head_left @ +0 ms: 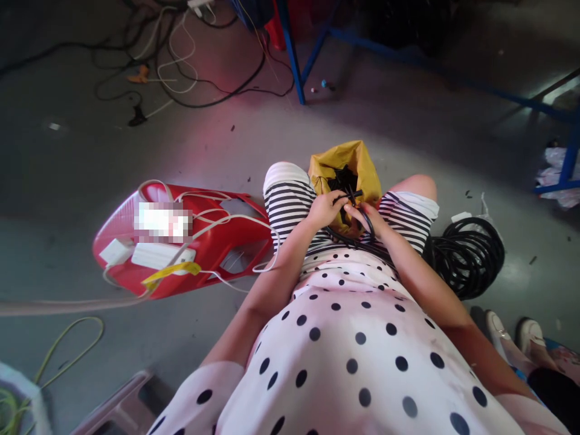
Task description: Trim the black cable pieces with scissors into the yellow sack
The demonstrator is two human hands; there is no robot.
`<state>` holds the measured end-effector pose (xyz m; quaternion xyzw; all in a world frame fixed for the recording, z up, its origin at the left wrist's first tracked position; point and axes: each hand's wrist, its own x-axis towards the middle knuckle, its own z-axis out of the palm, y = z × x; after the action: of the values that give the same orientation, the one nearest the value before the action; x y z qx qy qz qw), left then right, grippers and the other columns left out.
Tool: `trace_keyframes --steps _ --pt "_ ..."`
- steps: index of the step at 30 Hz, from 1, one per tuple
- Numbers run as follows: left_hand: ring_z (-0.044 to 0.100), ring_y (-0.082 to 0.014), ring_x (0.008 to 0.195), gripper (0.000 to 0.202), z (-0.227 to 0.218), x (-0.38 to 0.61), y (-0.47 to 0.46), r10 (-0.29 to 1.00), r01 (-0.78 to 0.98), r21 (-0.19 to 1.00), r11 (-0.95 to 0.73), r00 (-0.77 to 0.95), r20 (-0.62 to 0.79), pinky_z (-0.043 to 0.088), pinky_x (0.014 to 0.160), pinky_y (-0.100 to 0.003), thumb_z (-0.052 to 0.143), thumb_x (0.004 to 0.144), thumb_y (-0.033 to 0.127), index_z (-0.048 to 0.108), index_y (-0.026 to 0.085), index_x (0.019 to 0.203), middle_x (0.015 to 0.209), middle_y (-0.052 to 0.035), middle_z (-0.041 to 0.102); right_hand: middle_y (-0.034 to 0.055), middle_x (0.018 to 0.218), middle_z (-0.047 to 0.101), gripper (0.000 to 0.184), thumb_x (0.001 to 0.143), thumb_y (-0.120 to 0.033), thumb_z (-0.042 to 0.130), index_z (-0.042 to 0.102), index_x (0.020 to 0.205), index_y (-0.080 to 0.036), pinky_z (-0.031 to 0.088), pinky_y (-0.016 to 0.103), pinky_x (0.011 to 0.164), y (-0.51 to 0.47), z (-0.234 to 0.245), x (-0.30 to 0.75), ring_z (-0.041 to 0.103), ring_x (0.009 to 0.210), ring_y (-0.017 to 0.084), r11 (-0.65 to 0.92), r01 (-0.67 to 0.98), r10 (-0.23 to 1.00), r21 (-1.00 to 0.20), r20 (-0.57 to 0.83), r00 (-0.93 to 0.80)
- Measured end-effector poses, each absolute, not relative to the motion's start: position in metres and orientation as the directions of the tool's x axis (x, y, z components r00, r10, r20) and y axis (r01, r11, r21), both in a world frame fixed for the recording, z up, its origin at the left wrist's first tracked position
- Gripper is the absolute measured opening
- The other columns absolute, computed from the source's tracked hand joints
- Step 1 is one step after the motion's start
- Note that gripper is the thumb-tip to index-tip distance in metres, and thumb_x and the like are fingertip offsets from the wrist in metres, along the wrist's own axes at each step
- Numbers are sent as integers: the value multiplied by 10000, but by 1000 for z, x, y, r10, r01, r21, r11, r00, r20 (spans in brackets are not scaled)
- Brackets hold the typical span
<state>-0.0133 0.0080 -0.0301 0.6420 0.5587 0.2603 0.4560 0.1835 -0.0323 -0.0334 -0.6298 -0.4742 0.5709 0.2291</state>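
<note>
A yellow bag (366, 175) stands open between my knees, with small black pieces (343, 176) inside it. Over its near edge, my left hand (327, 208) pinches a thin black cable end (356, 194). My right hand (369, 219) is close beside it, fingers closed on a black cable (371, 229) that curves down toward my lap. The fingertips of both hands nearly meet, and the detail between them is too small and dark to make out. A coil of black cable (475, 257) lies on the floor at my right.
To my left a red stool (212, 241) bears white power strips (158, 257) and a pale cord with yellow tape (170, 275). A blue metal frame (294, 60) and tangled cords (181, 99) are ahead. Another person's shoes (530, 335) show at the right.
</note>
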Motion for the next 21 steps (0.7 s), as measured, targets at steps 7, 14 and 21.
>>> trace_keyframes --steps 7,14,21 --pt "701 -207 797 182 -47 -11 25 914 441 878 188 250 -321 552 811 -298 680 1031 232 807 179 912 699 -12 693 28 627 616 741 811 -959 790 537 749 -266 442 344 562 -19 -68 183 565 616 201 -476 397 830 -785 -550 -92" --pt "694 -212 837 174 -58 -12 28 872 439 875 204 324 -366 541 849 -303 671 999 200 790 180 875 715 -11 688 -16 691 634 747 773 -952 832 597 907 -256 457 327 566 -11 -83 186 582 624 181 -532 297 771 -793 -598 -217" --pt "574 -172 695 226 -62 -12 34 862 402 874 273 302 -407 499 774 -315 624 1024 254 722 187 831 677 15 608 18 613 623 729 740 -908 906 565 767 -265 419 336 493 -10 -83 180 551 545 194 -531 358 796 -768 -597 -99"
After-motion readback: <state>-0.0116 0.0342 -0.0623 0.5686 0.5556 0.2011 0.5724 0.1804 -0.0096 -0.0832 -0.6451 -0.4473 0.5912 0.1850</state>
